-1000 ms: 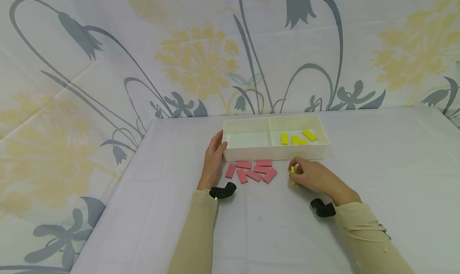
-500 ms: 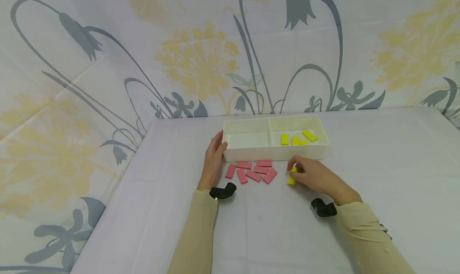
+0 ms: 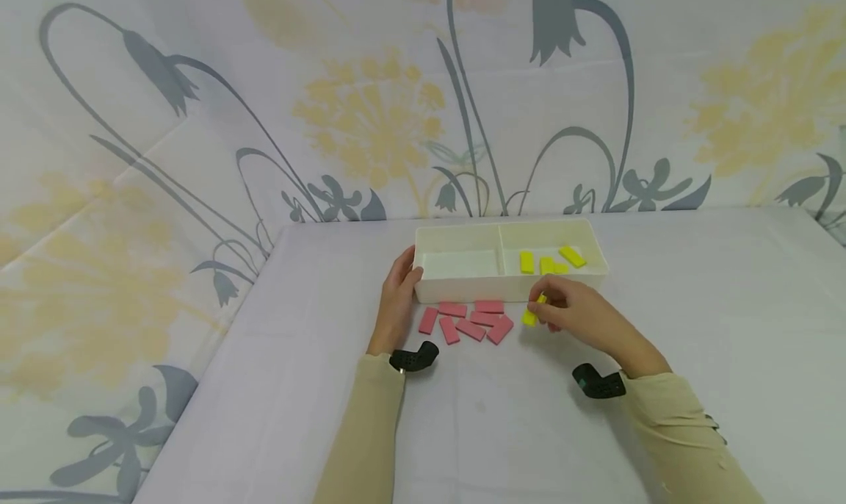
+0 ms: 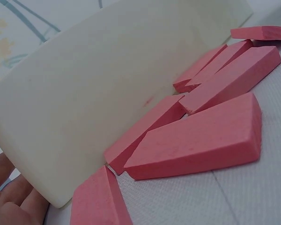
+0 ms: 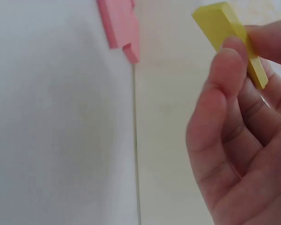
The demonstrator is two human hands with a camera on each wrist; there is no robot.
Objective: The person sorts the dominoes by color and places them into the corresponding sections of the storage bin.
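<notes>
A thin yellow domino-like block (image 3: 531, 317) is pinched between the thumb and fingers of my right hand (image 3: 581, 315), raised off the table just in front of the box. The right wrist view shows the same yellow block (image 5: 225, 28) tilted in the fingertips. My left hand (image 3: 395, 302) holds the left end of the white two-compartment box (image 3: 463, 292), its thumb near the front corner. Several yellow blocks (image 3: 526, 262) lie in the box's right compartment; the left compartment (image 3: 459, 264) shows only its bare floor. In the left wrist view, fingers (image 4: 9, 201) show by the box's corner.
Several pink blocks (image 3: 471, 329) lie scattered on the white cloth (image 3: 502, 430) along the box's front wall, between the two hands. Some of them touch or overlap. Behind the box hangs a flower-patterned cloth (image 3: 370, 122).
My right hand has lifted the yellow block off the table and brought it up closer to the box's front wall, turning it. The left hand stays on the box. The head view has tilted slightly.
</notes>
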